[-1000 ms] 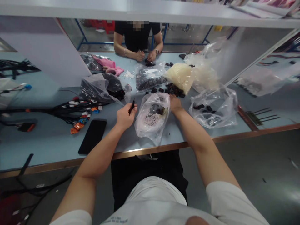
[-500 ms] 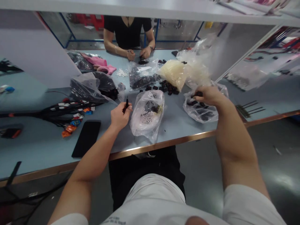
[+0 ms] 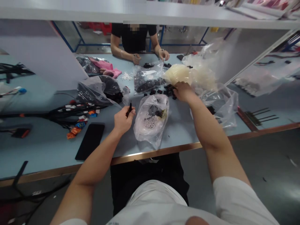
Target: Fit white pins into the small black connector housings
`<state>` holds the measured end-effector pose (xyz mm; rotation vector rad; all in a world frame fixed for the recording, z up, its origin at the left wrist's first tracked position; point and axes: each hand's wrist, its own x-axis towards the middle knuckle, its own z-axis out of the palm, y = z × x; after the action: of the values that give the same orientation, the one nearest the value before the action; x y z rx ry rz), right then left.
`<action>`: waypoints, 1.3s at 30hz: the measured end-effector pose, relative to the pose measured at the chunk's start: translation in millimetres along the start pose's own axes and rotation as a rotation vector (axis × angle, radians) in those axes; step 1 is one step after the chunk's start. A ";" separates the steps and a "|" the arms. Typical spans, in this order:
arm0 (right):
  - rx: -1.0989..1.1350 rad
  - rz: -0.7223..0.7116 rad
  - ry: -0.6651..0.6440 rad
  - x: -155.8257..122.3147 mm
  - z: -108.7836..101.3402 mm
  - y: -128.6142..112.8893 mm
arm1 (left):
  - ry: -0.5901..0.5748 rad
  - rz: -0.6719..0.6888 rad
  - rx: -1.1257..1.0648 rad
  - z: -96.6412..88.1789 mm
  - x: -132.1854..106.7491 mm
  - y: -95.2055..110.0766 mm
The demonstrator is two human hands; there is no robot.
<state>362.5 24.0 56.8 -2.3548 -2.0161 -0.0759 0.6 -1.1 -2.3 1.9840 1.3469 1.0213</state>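
My left hand (image 3: 125, 119) is closed around a slim black pen-like tool (image 3: 130, 108) whose thin tip points up and away. My right hand (image 3: 184, 92) reaches to a pile of small black plastic parts (image 3: 168, 90), its curled fingertips against the pile's right side; what they grip is hidden. Between my hands lies a clear plastic bag (image 3: 151, 131) with many tiny white pieces (image 3: 151, 122) inside. Beyond my right forearm, an open clear bag (image 3: 226, 104) holds some black parts, partly hidden by the arm.
A black phone (image 3: 90, 142) and a wire harness (image 3: 58, 112) lie at left. Behind are bags of black parts (image 3: 146, 82), a yellowish bag (image 3: 179, 73) and pink gloves (image 3: 107, 66). A co-worker's hands (image 3: 164, 55) rest across the table. A shelf (image 3: 150, 15) hangs overhead.
My right hand has moved left from the open clear bag to the pile of black parts. My left hand still holds the tool. The co-worker's hands have moved apart.
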 end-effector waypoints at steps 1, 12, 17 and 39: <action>0.005 0.015 -0.084 15.2 11.0 -4.3 | 0.006 -0.007 0.000 -0.9 0.7 -1.1; 0.153 0.208 -0.150 83.7 78.4 -28.9 | 0.009 0.033 0.031 -8.5 -3.7 4.1; 0.101 0.168 -0.038 71.5 91.0 -32.1 | 0.006 0.041 0.050 -9.4 -5.1 6.1; 0.028 -0.088 -0.112 11.9 68.3 -48.9 | -0.004 0.117 0.041 -2.1 -5.8 3.9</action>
<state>316.7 47.5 -10.7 -2.3023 -2.1552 0.0834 -0.3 -7.8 0.2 2.1155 1.2714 1.0501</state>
